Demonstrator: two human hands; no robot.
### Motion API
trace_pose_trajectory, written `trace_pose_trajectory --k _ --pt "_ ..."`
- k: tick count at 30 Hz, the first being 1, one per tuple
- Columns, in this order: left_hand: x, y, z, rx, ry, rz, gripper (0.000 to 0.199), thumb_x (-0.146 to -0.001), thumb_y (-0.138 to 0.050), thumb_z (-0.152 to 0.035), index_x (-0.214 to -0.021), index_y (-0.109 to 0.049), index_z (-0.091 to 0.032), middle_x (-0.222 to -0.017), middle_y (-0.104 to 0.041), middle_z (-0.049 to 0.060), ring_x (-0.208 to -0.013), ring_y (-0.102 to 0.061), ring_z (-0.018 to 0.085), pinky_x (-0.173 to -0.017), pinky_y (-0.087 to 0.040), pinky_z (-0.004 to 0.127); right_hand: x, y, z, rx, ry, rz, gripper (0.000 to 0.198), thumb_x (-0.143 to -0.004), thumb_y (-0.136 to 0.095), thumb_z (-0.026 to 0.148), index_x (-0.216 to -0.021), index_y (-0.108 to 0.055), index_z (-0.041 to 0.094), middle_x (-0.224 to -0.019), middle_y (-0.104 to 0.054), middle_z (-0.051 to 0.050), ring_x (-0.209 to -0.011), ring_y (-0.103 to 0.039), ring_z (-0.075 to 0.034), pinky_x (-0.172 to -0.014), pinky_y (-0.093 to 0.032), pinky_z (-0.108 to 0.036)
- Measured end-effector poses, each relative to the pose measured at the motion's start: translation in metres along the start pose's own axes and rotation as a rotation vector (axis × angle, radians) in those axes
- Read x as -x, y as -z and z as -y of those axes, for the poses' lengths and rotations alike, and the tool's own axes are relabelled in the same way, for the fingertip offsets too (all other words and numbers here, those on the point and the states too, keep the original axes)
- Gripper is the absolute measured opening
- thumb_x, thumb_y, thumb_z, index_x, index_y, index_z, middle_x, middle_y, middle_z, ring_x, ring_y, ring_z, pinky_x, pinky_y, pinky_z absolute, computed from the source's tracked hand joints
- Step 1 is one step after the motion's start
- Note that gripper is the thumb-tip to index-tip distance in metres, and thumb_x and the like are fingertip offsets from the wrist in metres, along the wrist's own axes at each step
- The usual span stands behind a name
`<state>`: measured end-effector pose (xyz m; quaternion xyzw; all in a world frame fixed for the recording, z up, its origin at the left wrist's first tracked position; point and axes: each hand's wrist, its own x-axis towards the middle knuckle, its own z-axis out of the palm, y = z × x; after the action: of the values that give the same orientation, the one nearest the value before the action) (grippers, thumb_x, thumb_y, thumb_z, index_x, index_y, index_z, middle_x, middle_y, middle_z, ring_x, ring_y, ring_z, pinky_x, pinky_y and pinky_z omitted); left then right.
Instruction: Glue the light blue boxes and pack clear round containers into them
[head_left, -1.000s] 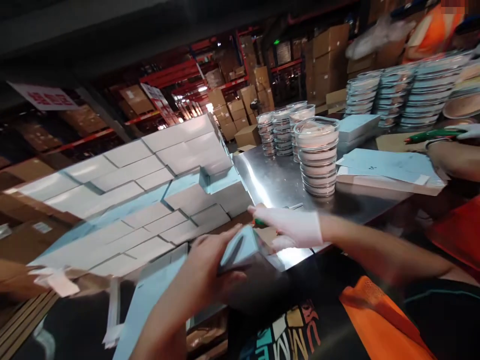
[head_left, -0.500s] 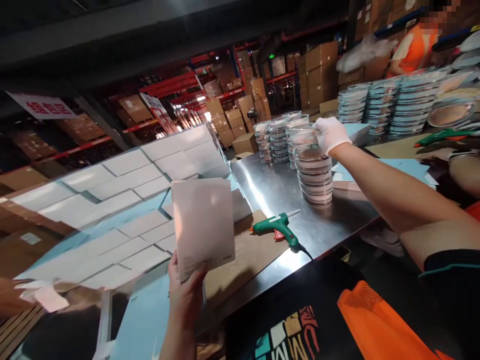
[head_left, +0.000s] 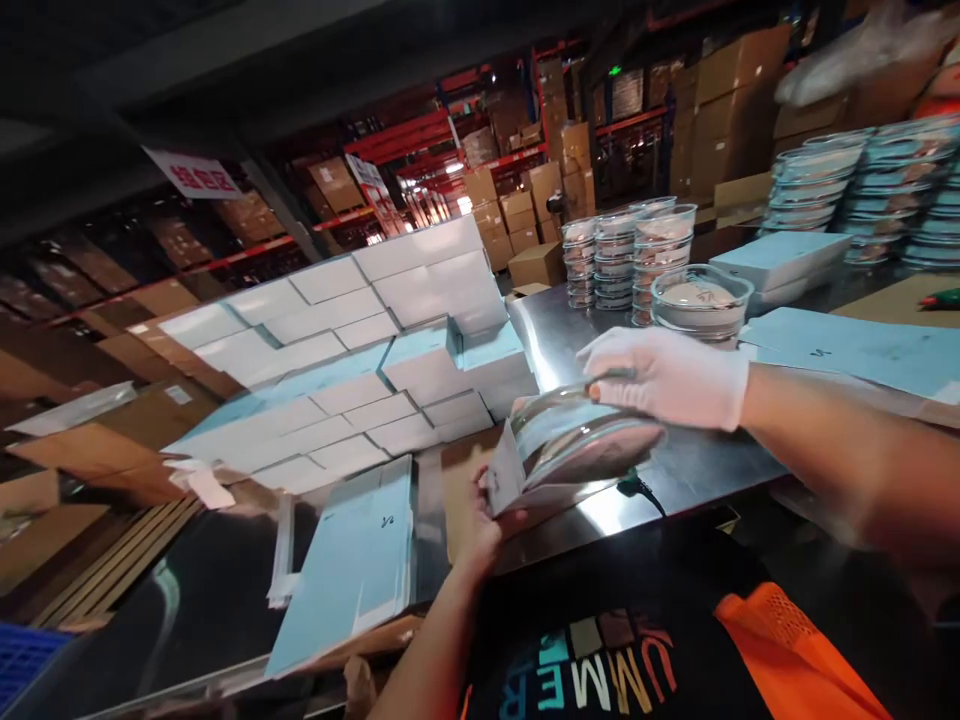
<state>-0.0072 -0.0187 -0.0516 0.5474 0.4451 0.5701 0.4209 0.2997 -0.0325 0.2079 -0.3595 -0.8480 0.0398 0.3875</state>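
My bare left hand (head_left: 486, 530) grips a small white box (head_left: 507, 474) by its near end, low over the bench. My right hand (head_left: 675, 378), in a white glove, has its fingers curled over round clear dishes (head_left: 589, 450) tilted on edge at the box's opening. At least two dishes show, partly inside the box; how deep they sit is hidden. Behind my right hand stands a short stack of clear round dishes (head_left: 701, 300). Of the green glue gun (head_left: 636, 483), only a bit of the handle end and its cord shows below the dishes.
White boxes (head_left: 360, 370) form a wall at the back left. Flat light-blue cartons (head_left: 352, 560) lie to the left, and more blue sheets (head_left: 855, 350) at the right. Taller dish stacks (head_left: 814, 185) stand at the back right of the metal bench (head_left: 697, 475).
My right hand has come from the dish stack toward my left hand, bringing dishes to the box. The box has turned and tilted, and the view has swung left.
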Motion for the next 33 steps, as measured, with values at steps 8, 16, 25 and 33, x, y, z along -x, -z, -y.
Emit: trace_pose_trajectory --k 8,16,25,33 --pt "0.003 -0.004 0.034 -0.076 0.091 0.049 0.089 -0.049 -0.105 -0.046 -0.123 -0.064 -0.019 -0.116 -0.074 0.015 -0.108 -0.071 0.037 -0.09 -0.06 0.049 0.068 -0.08 -0.019 -0.054 -0.103 -0.28 0.057 -0.1 -0.069 0.046 -0.152 -0.06 0.025 -0.15 -0.063 -0.015 -0.14 -0.061 -0.034 -0.121 -0.05 -0.053" --pt "-0.006 -0.002 -0.029 -0.25 -0.399 0.011 0.073 -0.086 -0.07 -0.081 -0.127 -0.072 -0.021 -0.146 -0.062 0.019 -0.142 -0.059 0.038 -0.117 -0.05 0.053 0.074 -0.181 -0.03 -0.662 -0.356 -0.236 0.075 -0.092 -0.062 0.079 -0.139 -0.068 0.02 -0.138 -0.07 -0.017 -0.135 -0.064 -0.034 -0.118 -0.051 -0.05" --pt "-0.015 -0.004 -0.019 -0.227 -0.539 -0.087 0.073 -0.083 -0.078 -0.078 -0.131 -0.067 -0.023 -0.134 -0.068 0.017 -0.138 -0.061 0.037 -0.114 -0.051 0.051 0.035 -0.203 -0.044 -0.644 -0.559 -0.436 0.055 -0.086 -0.06 0.039 -0.138 -0.056 0.021 -0.119 -0.076 -0.011 -0.101 -0.072 -0.024 -0.091 -0.061 -0.039" --pt "-0.02 0.019 -0.023 -0.316 -0.574 -0.217 0.068 -0.081 -0.078 -0.08 -0.116 -0.073 -0.022 -0.114 -0.073 0.011 -0.115 -0.069 0.032 -0.105 -0.054 0.046 0.081 -0.163 -0.104 0.187 -0.76 0.111 0.027 -0.073 -0.088 0.037 -0.091 -0.075 0.021 -0.091 -0.076 -0.015 -0.088 -0.073 -0.032 -0.082 -0.057 -0.044"
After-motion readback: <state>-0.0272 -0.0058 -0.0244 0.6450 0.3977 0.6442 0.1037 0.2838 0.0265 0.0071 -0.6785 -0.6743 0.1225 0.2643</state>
